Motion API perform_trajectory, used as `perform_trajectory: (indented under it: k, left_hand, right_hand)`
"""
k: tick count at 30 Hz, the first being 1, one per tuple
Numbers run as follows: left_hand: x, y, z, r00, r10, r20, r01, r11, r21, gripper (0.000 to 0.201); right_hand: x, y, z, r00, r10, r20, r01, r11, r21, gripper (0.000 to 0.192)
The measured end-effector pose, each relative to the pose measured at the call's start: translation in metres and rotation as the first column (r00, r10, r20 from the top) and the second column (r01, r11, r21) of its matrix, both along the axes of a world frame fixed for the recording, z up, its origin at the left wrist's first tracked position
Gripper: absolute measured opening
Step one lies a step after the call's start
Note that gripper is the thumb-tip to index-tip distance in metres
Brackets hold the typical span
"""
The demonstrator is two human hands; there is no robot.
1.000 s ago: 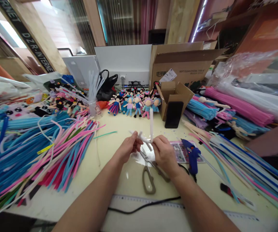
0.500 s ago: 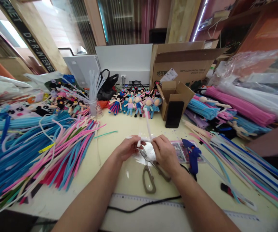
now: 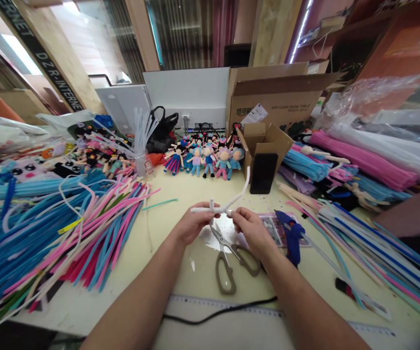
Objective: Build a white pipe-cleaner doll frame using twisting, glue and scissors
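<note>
Between my hands is a white pipe cleaner (image 3: 236, 197), its free end curving up and away to the right. My left hand (image 3: 194, 222) is closed on the twisted white piece, from which a short stub sticks up and a straight end points left. The fingertips of my right hand (image 3: 250, 227) pinch the same piece at its right end. Just below both hands, grey-handled scissors (image 3: 226, 258) lie on the table with their blades nearly together. A blue glue gun (image 3: 293, 237) rests to the right of my right hand, on a printed card (image 3: 271, 228).
Pipe cleaners in bundles lie at left (image 3: 96, 228) and right (image 3: 381, 243). Several small dolls (image 3: 208, 163) stand at the back beside a small cardboard box (image 3: 248, 160) and a black phone (image 3: 264, 173). A ruler (image 3: 228, 305) and black cable (image 3: 202, 321) cross the front.
The pipe cleaner's free end has swung right and now bends in a curve. My right hand has shifted slightly right and down, and the short stub now points up.
</note>
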State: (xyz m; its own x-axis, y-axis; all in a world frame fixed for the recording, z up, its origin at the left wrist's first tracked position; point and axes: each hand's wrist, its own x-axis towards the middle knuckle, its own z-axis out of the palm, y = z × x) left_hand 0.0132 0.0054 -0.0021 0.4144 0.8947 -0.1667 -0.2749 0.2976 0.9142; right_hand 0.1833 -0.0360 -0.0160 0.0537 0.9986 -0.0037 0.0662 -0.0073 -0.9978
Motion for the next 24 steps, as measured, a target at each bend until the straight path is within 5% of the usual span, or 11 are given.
perform_trajectory:
  k: [3,7,11,16,24]
  left_hand:
    - [0.002,-0.001,0.000,1.000,-0.002,-0.012,0.002,1.000,0.002,0.038]
    - [0.005,-0.002,-0.004,0.976,0.148,-0.161,-0.147,0.989,0.016,0.038]
    - [0.007,-0.003,-0.005,0.988,-0.010,-0.156,-0.006,0.995,-0.103,0.060]
    - [0.005,-0.002,0.000,0.992,-0.126,0.004,0.120,0.936,-0.331,0.053]
    - [-0.007,0.001,0.002,0.987,-0.125,0.104,0.146,0.962,-0.230,0.022]
  right_hand:
    - [0.001,-0.001,0.001,0.996,-0.028,-0.090,0.031,0.999,0.032,0.024]
    - [0.004,-0.007,0.011,0.972,-0.210,0.110,0.171,0.943,0.286,0.019]
    - [0.003,-0.015,0.022,0.898,-0.310,0.313,0.091,0.826,0.557,0.016]
    - [-0.003,-0.018,0.023,0.877,-0.263,0.402,-0.018,0.819,0.574,0.015]
    - [0.000,-0.013,0.016,0.858,-0.232,0.457,-0.044,0.855,0.517,0.018]
